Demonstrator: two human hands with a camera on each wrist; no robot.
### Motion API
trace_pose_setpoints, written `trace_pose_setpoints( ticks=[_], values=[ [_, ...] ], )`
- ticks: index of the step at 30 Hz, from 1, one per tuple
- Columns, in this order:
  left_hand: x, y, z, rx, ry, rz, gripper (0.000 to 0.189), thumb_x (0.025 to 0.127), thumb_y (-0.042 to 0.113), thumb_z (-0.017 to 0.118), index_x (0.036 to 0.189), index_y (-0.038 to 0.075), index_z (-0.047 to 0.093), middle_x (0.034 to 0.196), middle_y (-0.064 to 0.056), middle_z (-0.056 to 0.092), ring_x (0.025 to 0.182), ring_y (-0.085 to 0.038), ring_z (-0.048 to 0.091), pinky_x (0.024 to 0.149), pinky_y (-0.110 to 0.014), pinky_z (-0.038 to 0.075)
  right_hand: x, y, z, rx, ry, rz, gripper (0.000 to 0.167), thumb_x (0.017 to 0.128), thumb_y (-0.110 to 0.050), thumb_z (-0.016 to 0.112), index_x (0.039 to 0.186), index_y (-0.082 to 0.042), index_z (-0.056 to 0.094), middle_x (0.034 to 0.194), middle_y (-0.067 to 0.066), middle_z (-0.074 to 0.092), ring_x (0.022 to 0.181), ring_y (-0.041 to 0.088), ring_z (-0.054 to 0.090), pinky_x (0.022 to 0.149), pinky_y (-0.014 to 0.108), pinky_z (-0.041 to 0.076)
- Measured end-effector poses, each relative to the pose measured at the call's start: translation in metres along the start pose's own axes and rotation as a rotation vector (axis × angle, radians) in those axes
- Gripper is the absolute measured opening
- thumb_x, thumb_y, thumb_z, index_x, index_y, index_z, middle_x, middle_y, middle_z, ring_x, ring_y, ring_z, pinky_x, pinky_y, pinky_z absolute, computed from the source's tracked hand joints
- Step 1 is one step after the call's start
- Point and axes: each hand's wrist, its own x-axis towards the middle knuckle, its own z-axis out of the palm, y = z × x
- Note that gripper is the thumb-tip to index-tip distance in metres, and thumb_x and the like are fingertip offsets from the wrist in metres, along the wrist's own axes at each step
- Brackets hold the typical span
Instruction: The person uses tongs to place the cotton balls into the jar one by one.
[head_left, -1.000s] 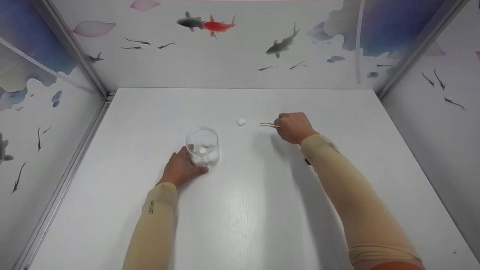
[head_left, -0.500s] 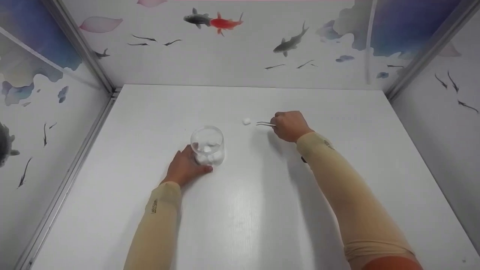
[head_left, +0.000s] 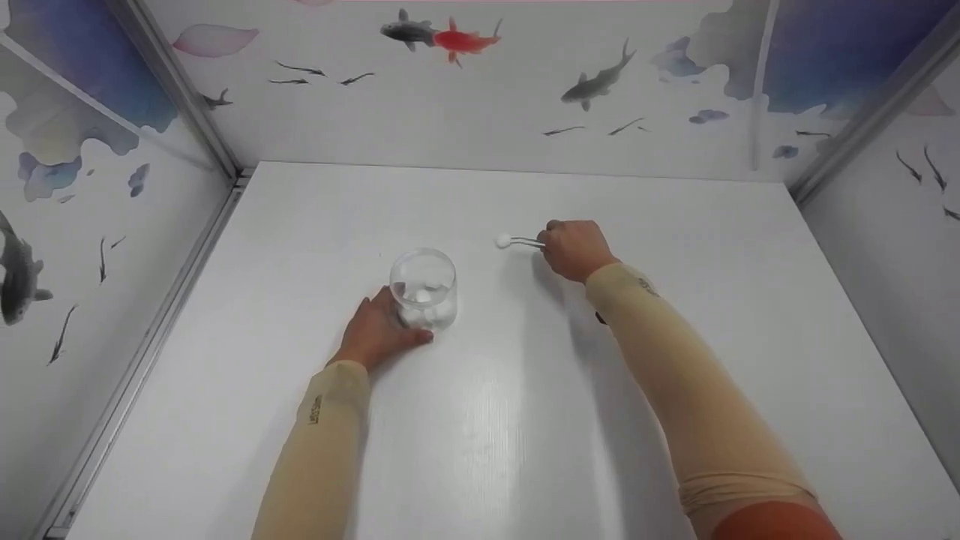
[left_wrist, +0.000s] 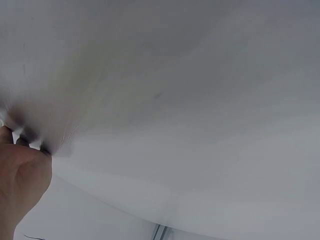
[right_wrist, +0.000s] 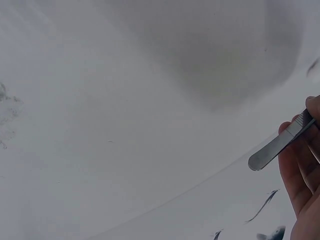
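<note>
My left hand [head_left: 377,330] is curled round the lower side of a clear jar [head_left: 452,286] standing on the table. White cotton balls [head_left: 424,313] fill its lower part. To the jar's right, my right hand [head_left: 578,249] pinches metal tweezers [head_left: 526,241], their tips pointing left. Those tips are right at a single cotton ball [head_left: 502,241]. In the right wrist view the rounded back end of the tweezers [right_wrist: 272,151] sticks out from the fingers [right_wrist: 294,172]. The left wrist view catches part of the left hand [left_wrist: 22,177] at its edge; the jar hardly shows there.
A white table [head_left: 465,442] lies under both hands. Panels printed with fish enclose it: a back wall [head_left: 510,90], a left wall [head_left: 142,247] and a right wall [head_left: 900,247]. Metal frame posts [head_left: 202,97] stand at the corners.
The tweezers have moved left across the gap to the lone cotton ball, and their tips now meet it. My left hand stays on the jar. The head view has shifted slightly.
</note>
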Motion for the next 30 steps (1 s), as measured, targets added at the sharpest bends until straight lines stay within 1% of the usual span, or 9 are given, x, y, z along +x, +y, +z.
trace_pose_setpoints(
  ticks=[3,5,7,10,15,18,23,26,30],
  values=[
    [-0.001,0.001,0.0,0.005,-0.009,0.004,0.108,0.068,0.054,0.088,0.154,0.014,0.036,0.151,-0.009,0.045,0.144,-0.039,0.027,0.119,-0.052,0.018,0.004,-0.002,0.001,-0.029,0.013,0.009,0.014,0.095,-0.013,0.066,0.102,-0.006,0.076,0.09,0.009,0.071,0.071,0.023,0.068,0.061,0.039,0.06],
    [-0.002,0.001,0.0,0.008,-0.012,0.004,0.109,0.069,0.054,0.087,0.155,0.014,0.034,0.153,-0.009,0.044,0.145,-0.039,0.027,0.12,-0.051,0.018,0.007,-0.003,0.002,-0.04,0.016,0.011,0.014,0.096,-0.013,0.065,0.101,-0.006,0.076,0.089,0.01,0.07,0.07,0.023,0.068,0.06,0.039,0.059],
    [-0.002,0.001,0.0,0.001,-0.009,-0.003,0.109,0.069,0.054,0.087,0.155,0.015,0.034,0.152,-0.009,0.044,0.144,-0.041,0.027,0.119,-0.053,0.021,0.01,-0.005,0.003,-0.046,0.01,0.012,0.014,0.096,-0.012,0.065,0.101,-0.006,0.076,0.089,0.01,0.071,0.07,0.023,0.067,0.061,0.039,0.06],
    [-0.002,0.0,0.0,-0.004,-0.002,-0.006,0.107,0.067,0.054,0.088,0.153,0.016,0.037,0.149,-0.009,0.048,0.142,-0.038,0.032,0.117,-0.051,0.026,0.013,-0.007,0.006,-0.05,-0.008,0.019,0.014,0.097,-0.012,0.065,0.101,-0.005,0.076,0.088,0.011,0.071,0.07,0.024,0.067,0.062,0.039,0.06],
    [-0.001,-0.002,0.001,-0.012,0.005,-0.002,0.107,0.067,0.054,0.088,0.153,0.015,0.038,0.148,-0.009,0.049,0.14,-0.037,0.035,0.116,-0.052,0.028,0.018,-0.011,0.013,-0.086,-0.039,0.04,0.015,0.098,-0.012,0.063,0.099,-0.005,0.076,0.085,0.01,0.07,0.066,0.022,0.065,0.061,0.039,0.059],
    [-0.001,-0.002,0.004,-0.013,0.009,-0.005,0.107,0.066,0.054,0.089,0.152,0.016,0.039,0.147,-0.009,0.05,0.139,-0.036,0.037,0.115,-0.052,0.029,0.018,-0.011,0.016,-0.109,-0.045,0.045,0.017,0.098,-0.01,0.061,0.096,-0.004,0.077,0.083,0.01,0.07,0.064,0.021,0.063,0.06,0.039,0.059],
    [0.0,-0.002,0.005,-0.001,0.007,-0.004,0.105,0.066,0.056,0.088,0.15,0.015,0.041,0.142,-0.009,0.053,0.135,-0.036,0.042,0.113,-0.052,0.033,0.017,-0.01,0.015,-0.106,-0.045,0.046,0.018,0.097,-0.009,0.059,0.093,-0.004,0.077,0.081,0.009,0.069,0.06,0.02,0.06,0.058,0.039,0.058],
    [0.0,-0.002,0.003,-0.001,0.007,0.002,0.104,0.067,0.056,0.088,0.149,0.014,0.041,0.143,-0.011,0.053,0.135,-0.038,0.04,0.113,-0.054,0.031,0.015,-0.009,0.012,-0.1,-0.042,0.05,0.018,0.097,-0.01,0.06,0.095,-0.005,0.077,0.082,0.009,0.069,0.06,0.02,0.06,0.058,0.038,0.058],
    [0.0,-0.003,0.001,-0.001,0.007,0.005,0.103,0.067,0.055,0.088,0.149,0.014,0.041,0.144,-0.01,0.052,0.138,-0.039,0.038,0.115,-0.054,0.03,0.01,-0.009,0.007,-0.085,-0.02,0.041,0.018,0.096,-0.01,0.06,0.093,-0.005,0.077,0.081,0.008,0.069,0.059,0.019,0.058,0.054,0.038,0.057]
  ],
)
